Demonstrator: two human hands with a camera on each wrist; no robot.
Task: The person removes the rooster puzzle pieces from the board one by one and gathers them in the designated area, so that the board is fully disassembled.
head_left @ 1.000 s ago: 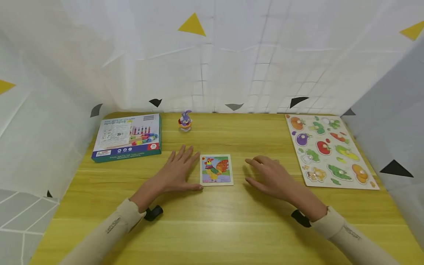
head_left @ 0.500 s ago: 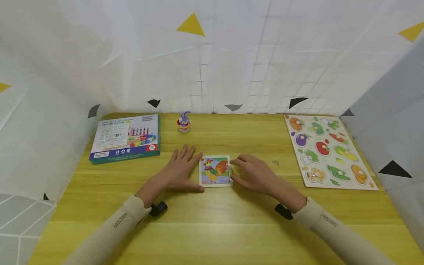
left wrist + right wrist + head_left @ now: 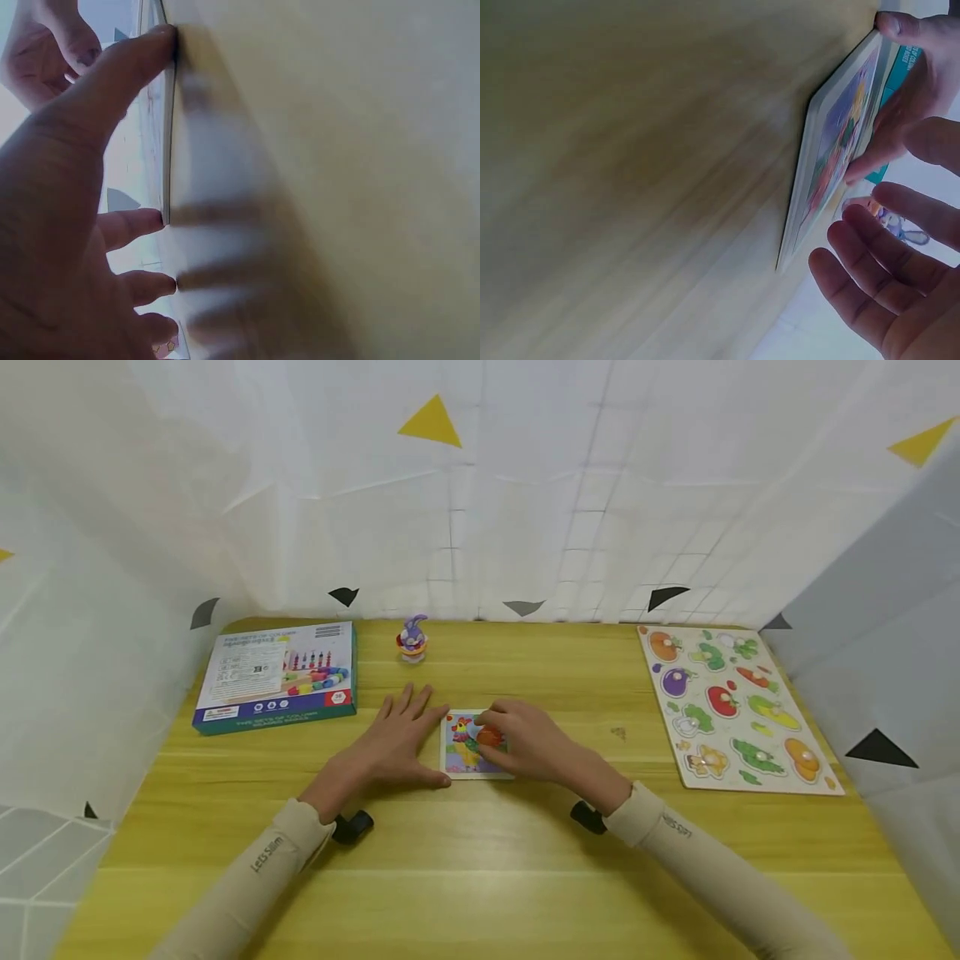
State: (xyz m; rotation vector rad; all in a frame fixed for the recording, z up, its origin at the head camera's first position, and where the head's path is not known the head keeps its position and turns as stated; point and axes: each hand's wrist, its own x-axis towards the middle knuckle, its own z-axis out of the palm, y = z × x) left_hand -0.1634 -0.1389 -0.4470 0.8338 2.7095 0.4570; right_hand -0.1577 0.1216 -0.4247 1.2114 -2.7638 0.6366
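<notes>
A small square jigsaw puzzle [image 3: 459,763] with a rooster picture in a pale frame lies flat on the table. My left hand [image 3: 392,748] rests flat with fingers spread; its thumb and index finger touch the puzzle's left edge. Over the puzzle's right half reaches my right hand [image 3: 534,742], covering part of the rooster's tail. In the right wrist view the right hand's fingers [image 3: 855,289] are loosely bent above the puzzle's surface [image 3: 840,139], holding nothing. The left wrist view shows the left thumb [image 3: 127,71] against the puzzle's edge.
A bead-toy box [image 3: 277,677] lies at the back left. A small purple rabbit figure [image 3: 412,639] stands behind the puzzle. On the right lies a vegetable knob board [image 3: 738,710]. White sheeting [image 3: 517,510] hangs behind the wooden table [image 3: 465,877].
My right hand has moved left from beside the puzzle to over its right half. The left hand stays at the left edge. The whole head view has shifted slightly.
</notes>
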